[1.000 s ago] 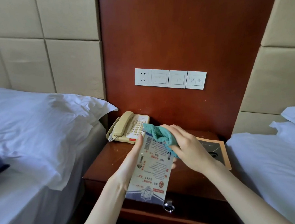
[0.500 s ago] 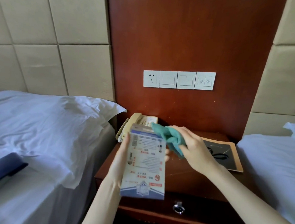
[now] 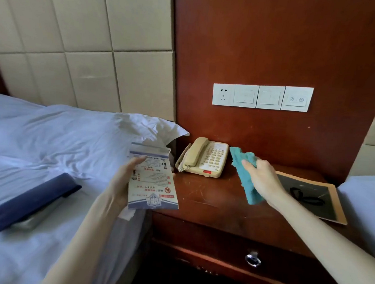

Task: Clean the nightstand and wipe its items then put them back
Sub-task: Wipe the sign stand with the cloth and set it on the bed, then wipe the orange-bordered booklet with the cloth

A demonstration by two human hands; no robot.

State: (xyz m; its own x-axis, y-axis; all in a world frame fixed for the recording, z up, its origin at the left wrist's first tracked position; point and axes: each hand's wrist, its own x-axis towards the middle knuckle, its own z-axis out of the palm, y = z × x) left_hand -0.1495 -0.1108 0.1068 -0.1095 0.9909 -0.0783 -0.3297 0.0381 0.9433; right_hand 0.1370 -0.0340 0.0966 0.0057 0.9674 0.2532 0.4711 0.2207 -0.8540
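While printed card (image 3: 153,185) is being held by left hand (image 3: 123,181) at bedside edge of nightstand (image 3: 217,199), teal cloth (image 3: 243,176) is being clutched by right hand (image 3: 263,181) above top. Risk: card being dropped into bedside gap through thin grip.

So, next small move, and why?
Probably lay the printed card, held by the left hand, on the bed near the blue folder: it's over the bed's edge, and the teal cloth in the right hand is clear of it, above the nightstand.
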